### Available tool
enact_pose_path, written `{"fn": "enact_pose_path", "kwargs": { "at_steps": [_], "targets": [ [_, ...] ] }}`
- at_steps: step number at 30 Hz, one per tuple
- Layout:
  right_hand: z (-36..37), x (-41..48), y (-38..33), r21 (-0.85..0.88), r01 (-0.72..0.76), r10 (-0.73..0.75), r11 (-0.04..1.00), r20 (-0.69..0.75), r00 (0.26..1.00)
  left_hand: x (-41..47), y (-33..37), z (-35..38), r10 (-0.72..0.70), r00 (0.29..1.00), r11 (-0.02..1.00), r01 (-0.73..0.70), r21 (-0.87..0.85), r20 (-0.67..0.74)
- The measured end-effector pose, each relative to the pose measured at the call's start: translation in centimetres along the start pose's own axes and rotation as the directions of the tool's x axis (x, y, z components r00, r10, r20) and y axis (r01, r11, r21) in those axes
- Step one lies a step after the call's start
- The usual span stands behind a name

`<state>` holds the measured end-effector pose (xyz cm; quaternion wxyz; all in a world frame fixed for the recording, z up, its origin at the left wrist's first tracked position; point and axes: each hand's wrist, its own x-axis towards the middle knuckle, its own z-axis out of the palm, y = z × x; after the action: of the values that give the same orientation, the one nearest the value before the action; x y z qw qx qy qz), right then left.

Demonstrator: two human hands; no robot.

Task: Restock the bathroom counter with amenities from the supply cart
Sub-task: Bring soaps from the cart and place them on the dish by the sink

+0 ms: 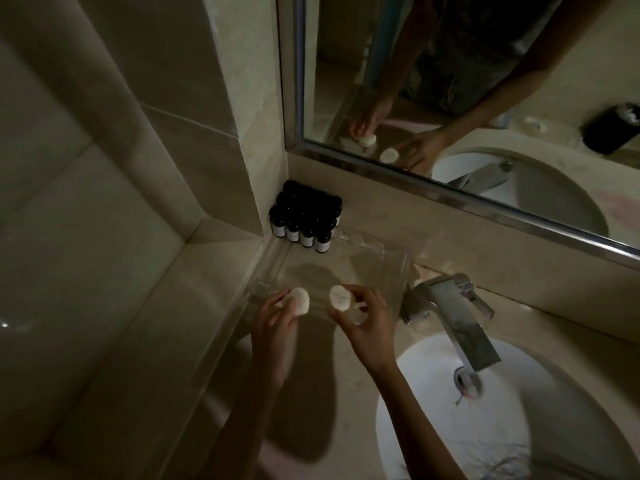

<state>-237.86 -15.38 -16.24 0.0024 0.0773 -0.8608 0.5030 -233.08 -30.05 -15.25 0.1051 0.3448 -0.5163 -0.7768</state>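
Observation:
My left hand (273, 322) pinches a round white soap (300, 301) at the near left corner of a clear plastic tray (377, 261) on the beige counter. My right hand (367, 322) pinches a second round white soap (340, 297) just to the right of the first, over the tray's front edge. The two soaps sit a small gap apart. Several small dark bottles (304, 220) with white labels stand packed together in the counter's back left corner, beyond the tray.
A chrome faucet (453, 317) juts over the white sink (433, 403) at the right. A framed mirror (485, 98) runs along the back wall. A tiled wall (104, 202) closes the left side. The room is dim.

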Motion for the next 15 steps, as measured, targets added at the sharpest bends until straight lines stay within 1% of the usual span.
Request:
{"fn": "enact_pose_path", "kwargs": {
  "at_steps": [2, 4, 7, 10, 15],
  "targets": [
    [-0.2, -1.4, 0.0, 0.009, 0.006, -0.006, 1.0, 0.003, 1.0, -0.4, -0.5, 0.1, -0.071, 0.997, 0.997, 0.072, -0.038, 0.019],
    [-0.5, -2.3, 0.2, -0.002, 0.011, -0.011, 1.0, 0.016, 1.0, -0.7, -0.8, 0.5, -0.095, 0.994, 0.993, 0.098, -0.058, 0.053],
    [-0.9, -2.5, 0.4, -0.029, 0.008, -0.007, 1.0, 0.022, 1.0, -1.0, -0.6, 1.6, -0.097, 0.99, 0.994, 0.103, -0.046, 0.103],
    [-1.1, -1.7, 0.4, -0.058, 0.015, -0.015, 0.998, 0.014, 1.0, -0.9, -0.2, 2.6, -0.09, 0.991, 0.995, 0.094, -0.036, 0.103],
    [-1.0, 0.5, -0.1, -0.053, 0.017, -0.016, 0.998, 0.012, 1.0, -0.7, -0.2, 3.0, -0.063, 0.994, 0.997, 0.066, -0.039, 0.087]
  ]
}}
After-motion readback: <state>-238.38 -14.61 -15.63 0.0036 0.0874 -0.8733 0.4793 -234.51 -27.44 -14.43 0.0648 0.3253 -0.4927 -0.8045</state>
